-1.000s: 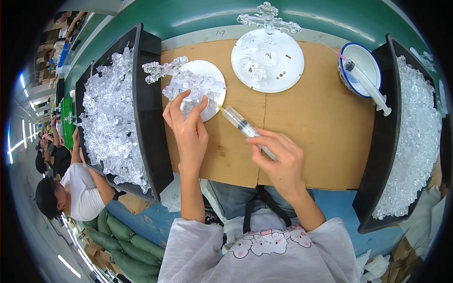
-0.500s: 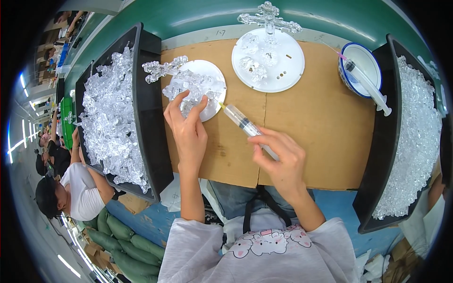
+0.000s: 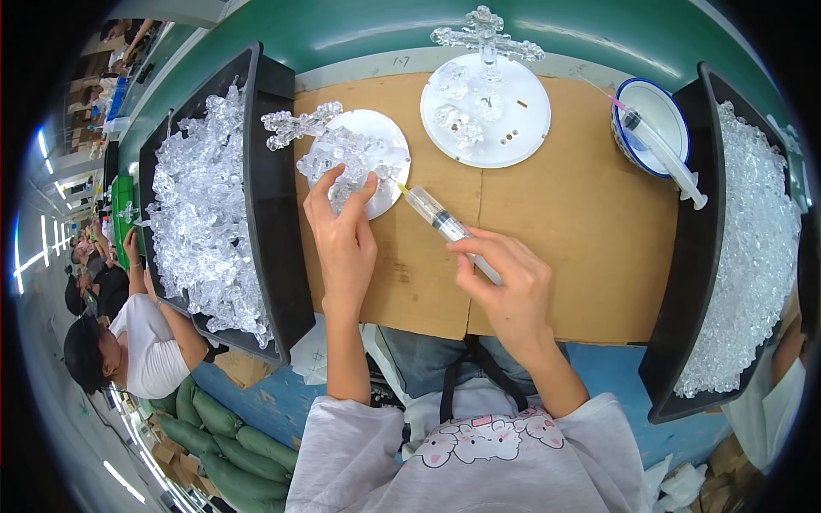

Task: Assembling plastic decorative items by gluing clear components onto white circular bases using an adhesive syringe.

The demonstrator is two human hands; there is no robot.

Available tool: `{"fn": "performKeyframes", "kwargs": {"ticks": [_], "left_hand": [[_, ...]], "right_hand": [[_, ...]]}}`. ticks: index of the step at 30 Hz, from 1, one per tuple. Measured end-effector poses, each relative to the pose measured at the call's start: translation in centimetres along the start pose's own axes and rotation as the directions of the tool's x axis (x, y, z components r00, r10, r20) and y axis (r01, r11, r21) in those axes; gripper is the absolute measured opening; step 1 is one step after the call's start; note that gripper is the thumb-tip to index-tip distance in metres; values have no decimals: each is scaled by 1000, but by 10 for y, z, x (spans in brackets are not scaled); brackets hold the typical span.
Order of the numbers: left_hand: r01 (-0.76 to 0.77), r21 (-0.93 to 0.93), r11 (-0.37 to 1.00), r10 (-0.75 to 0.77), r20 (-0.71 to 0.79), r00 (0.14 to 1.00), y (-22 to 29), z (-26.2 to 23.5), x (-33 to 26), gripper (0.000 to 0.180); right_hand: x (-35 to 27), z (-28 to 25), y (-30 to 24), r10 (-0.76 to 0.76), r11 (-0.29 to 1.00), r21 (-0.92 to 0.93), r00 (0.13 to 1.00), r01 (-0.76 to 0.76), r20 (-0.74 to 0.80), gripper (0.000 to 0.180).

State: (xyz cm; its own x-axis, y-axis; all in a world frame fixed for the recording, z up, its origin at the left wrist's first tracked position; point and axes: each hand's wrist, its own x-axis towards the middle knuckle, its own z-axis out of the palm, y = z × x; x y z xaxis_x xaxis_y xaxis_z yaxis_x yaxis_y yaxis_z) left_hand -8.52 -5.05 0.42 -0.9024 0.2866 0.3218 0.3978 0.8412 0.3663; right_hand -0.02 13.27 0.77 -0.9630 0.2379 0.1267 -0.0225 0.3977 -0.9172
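My left hand [image 3: 345,232] has its thumb and fingertips closed on a clear plastic ornament piece [image 3: 345,156], which lies over a round white disc [image 3: 395,141]. In my right hand [image 3: 513,286] is a clear syringe [image 3: 438,219], slanting up to the left. Its yellow tip [image 3: 402,187] meets the edge of the clear piece near my left thumb; exact contact is too small to make out. A clear, cross-shaped part [image 3: 299,124] sticks out at the upper left of this disc. Farther back, a second white disc [image 3: 522,109] bears an upright clear cross [image 3: 487,38] and smaller clear pieces.
A black bin [image 3: 278,197] heaped with clear plastic parts [image 3: 201,205] stands at left; another black bin [image 3: 684,299] with clear pieces stands at right. A blue-rimmed bowl [image 3: 629,90] holds a second syringe [image 3: 663,150]. Cardboard [image 3: 581,248] covers the work surface. A co-worker [image 3: 154,342] sits at far left.
My right hand and the syringe have shifted very slightly up and left. The left hand keeps its hold on the clear piece, with hardly any movement.
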Motion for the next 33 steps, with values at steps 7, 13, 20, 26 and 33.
{"fn": "performKeyframes", "kwargs": {"ticks": [7, 13, 20, 26, 33], "left_hand": [[-3, 24, 1000, 3, -20, 1000, -3, -3, 3, 43], [-6, 28, 1000, 9, -117, 993, -12, 13, 23, 39], [-93, 117, 989, 109, -143, 984, -32, 39, 105, 37], [-163, 48, 985, 167, -95, 981, -65, 80, 205, 43], [-237, -545, 804, 303, 33, 952, -12, 59, 212, 52]], "right_hand": [[-3, -14, -1, -2, 994, 108, 1000, 5, -29, 17], [-31, -63, 13, -8, 1000, 19, 998, 9, -66, 16], [-61, -93, 24, 63, 998, 21, 992, -61, -112, 15], [-64, -103, 35, 69, 998, 16, 988, -67, -138, 15], [-65, -120, 55, 28, 987, -139, 947, -76, -320, 23]]}}
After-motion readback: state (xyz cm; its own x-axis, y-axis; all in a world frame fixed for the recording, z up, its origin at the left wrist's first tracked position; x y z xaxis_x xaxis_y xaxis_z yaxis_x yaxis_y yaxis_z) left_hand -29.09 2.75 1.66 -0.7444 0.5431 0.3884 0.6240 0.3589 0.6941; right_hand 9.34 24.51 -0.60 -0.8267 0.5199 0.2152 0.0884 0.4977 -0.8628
